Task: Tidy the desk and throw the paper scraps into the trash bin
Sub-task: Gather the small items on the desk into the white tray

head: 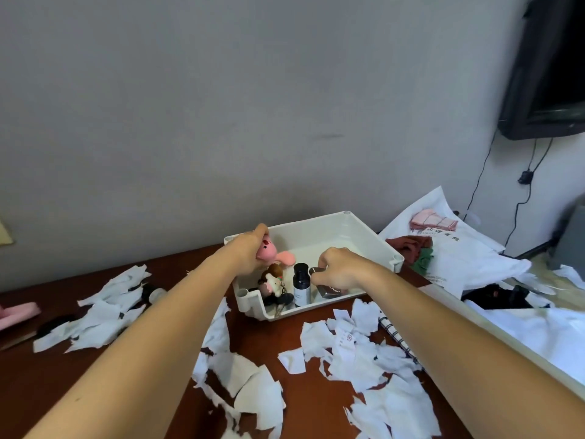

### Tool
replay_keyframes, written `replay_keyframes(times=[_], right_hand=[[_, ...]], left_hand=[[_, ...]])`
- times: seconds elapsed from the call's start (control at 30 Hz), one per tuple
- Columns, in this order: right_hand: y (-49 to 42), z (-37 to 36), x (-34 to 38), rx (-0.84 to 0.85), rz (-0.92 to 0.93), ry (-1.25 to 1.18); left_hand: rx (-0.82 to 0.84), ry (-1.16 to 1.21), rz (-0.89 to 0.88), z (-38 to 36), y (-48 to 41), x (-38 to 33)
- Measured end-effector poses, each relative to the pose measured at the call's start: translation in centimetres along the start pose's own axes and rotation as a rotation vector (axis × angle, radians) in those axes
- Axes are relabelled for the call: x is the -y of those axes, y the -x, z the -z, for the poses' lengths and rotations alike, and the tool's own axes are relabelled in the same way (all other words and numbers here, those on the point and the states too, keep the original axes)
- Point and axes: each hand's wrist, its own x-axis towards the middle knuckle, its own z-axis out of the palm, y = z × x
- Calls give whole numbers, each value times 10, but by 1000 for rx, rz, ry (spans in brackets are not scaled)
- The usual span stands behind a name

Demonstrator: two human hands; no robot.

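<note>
Fingers (261, 232) of the left hand (248, 253) curl round a pink toy (269, 251) at the white tray's (316, 232) left wall; right hand (341, 270) fingers (323, 260) pinch a silver box (330, 290) inside it. Paper scraps (364, 350) litter the table (47, 391) all around.

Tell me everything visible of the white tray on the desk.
The white tray looks plastic: rectangular, open-topped, round sockets at corners, front wall cut low. It sits on the brown desk near the wall. It holds a small plush, a dark bottle and a silvery box gripped by the right hand; the left hand grips a pink plush over its left side. Paper scraps lie by its front.
</note>
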Motion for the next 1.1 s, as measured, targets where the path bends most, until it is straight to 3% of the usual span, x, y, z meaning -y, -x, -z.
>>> replay_keyframes(times=[0.33,0.6,0.87,1.1], right_hand=[[-7,-11,-2,7,4,63],[-6,-18,-4,-18,0,132],[17,-4,3,-123,32,130],[54,16,47,-207,167,177]], left_hand=[[10,-406,13,-11,-10,4],[62,-240,92,2,16,2],[17,-185,35,16,65,-9],[2,-203,60,51,115,-9]])
